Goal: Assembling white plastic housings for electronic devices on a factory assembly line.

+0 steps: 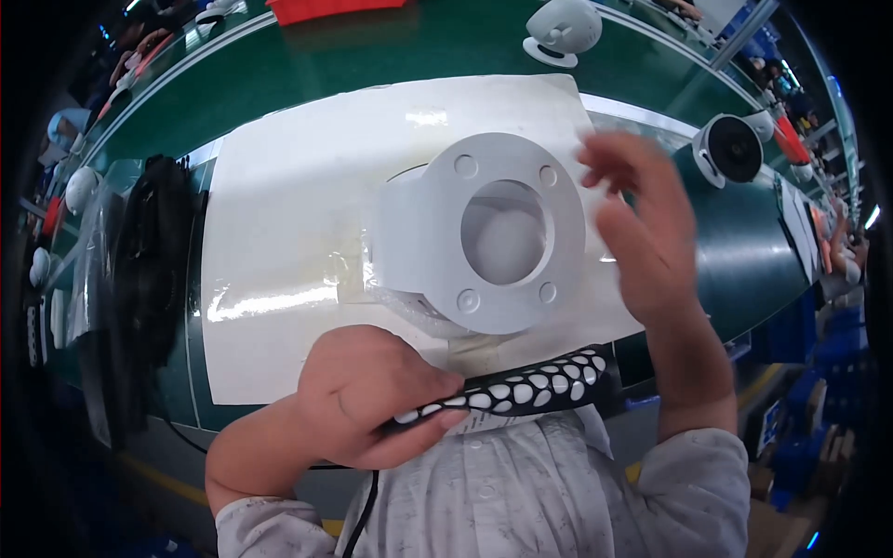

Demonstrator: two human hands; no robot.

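Note:
A white plastic housing (409,228) lies on the white mat in front of me, its round end ring up. That ring has a large central opening and several small round recesses; a pale dome shows inside. My left hand (372,391) pinches one end of a long black object with white oval spots (535,384), between thumb and fingers, at the mat's near edge. My right hand (646,228) hovers just right of the ring, slightly blurred, with thumb and fingers apart and nothing visible in it.
The white mat (270,232) covers part of a green table (409,56). On the left lie a black bag (153,251) and clear plastic wrapping (93,251). A red bin (335,9), a white rounded device (563,28) and a black-faced device (733,149) stand farther off. A black cable (363,516) hangs below my left hand.

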